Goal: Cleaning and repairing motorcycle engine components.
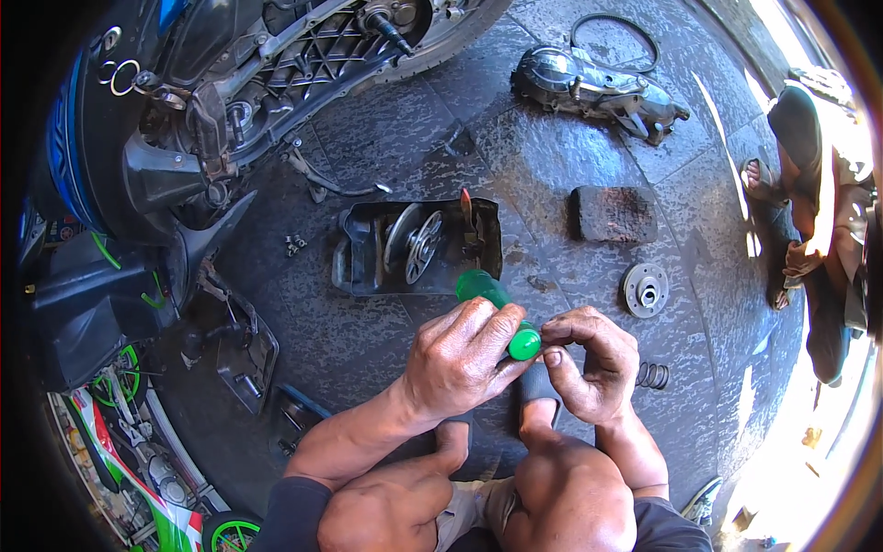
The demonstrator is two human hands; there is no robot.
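Observation:
My left hand [460, 357] is wrapped around a translucent green bottle [480, 287] with a rounded green end facing me. The bottle lies aslant over the near edge of a black plastic tray [361, 281]. Right beside the rounded end, my right hand [596, 361] has its fingers curled and its thumb close to the index finger. Whatever its fingertips may hold is too small to make out. In the tray stand metal pulley discs [423, 248] and a brush-like tool with an orange tip [466, 204].
A partly dismantled scooter [303, 69] fills the upper left. On the tiled floor lie a metal engine cover [598, 87], a drive belt [655, 46], a dark block [614, 214], a round metal hub [646, 291] and a coil spring [653, 375]. Another person [828, 212] sits at the right.

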